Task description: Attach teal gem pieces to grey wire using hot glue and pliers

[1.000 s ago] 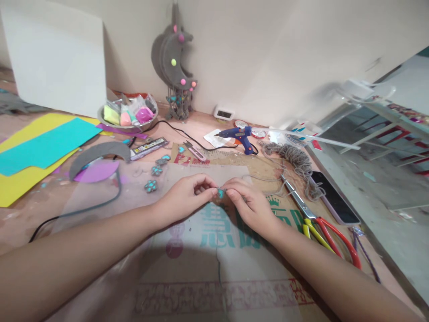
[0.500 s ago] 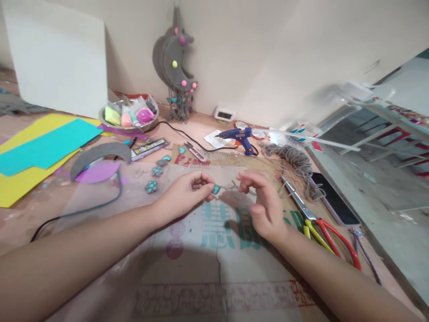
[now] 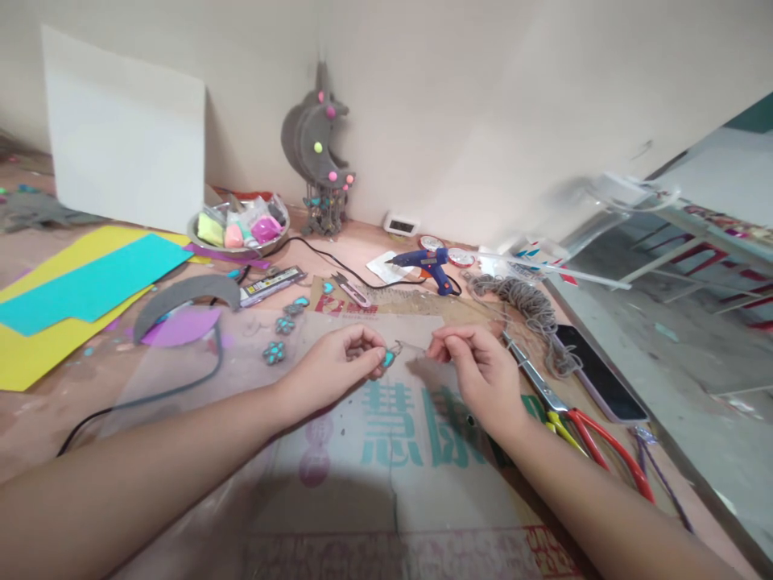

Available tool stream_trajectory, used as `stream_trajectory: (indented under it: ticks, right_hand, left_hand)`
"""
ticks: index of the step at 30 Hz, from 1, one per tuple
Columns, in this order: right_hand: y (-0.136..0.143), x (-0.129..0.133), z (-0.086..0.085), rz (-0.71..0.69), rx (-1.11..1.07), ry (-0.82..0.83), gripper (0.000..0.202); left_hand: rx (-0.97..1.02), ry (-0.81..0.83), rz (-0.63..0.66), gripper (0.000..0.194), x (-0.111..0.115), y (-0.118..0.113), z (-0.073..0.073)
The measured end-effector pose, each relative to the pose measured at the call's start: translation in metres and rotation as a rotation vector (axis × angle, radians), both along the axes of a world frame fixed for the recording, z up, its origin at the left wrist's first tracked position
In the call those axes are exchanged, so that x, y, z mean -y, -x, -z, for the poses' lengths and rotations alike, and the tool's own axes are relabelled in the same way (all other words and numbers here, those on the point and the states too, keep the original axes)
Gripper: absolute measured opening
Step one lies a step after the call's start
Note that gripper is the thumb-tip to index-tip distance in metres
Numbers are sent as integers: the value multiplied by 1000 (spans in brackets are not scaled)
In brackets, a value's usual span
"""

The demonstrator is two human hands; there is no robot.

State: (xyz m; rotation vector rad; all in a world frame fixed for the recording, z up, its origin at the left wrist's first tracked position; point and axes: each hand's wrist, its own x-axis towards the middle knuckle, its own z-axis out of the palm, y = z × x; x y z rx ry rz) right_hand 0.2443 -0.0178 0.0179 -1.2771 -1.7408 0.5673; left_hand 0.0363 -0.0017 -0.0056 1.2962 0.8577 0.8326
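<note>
Cardboard (image 3: pixel 468 310): teal “慧康” | hands (image 3: pixel 339 362): turquoise charm (image 3: pixel 388 359) left, cord (image 3: pixel 413 348) right

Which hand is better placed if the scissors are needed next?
Probably the right hand: it's nearer the scissors, though its fingers seem to pinch grey cord. The left hand is farther off and holds the small turquoise piece.

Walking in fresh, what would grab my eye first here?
Probably the grey crescent moon dotted with bright balls, against the back wall. Then the turquoise sheet over yellow card at the left, and the red-and-yellow-handled scissors beside the phone at the right.
</note>
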Motion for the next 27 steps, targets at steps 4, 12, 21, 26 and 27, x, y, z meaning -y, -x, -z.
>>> stream_trajectory:
  ticks: [4,12,21,26,27]
  right_hand:
    - [1,3,-1,-35,104,-10,22]
    - [2,5,2,-74,138,-20,17]
    - [3,0,-2,-109,221,-76,14]
    - [-1,-2,-10,-136,339,-82,31]
    - [-2,-3,-12,-133,341,-95,27]
  left_hand:
    - [-1,-1,5,18,0,0,-1]
    - [-27,-11,5,18,0,-1,-2]
    - [-22,-19,1,18,1,-2,4]
    - [-25,-1,-19,17,-1,-5,5]
    - [-19,6,-22,17,-1,-5,3]
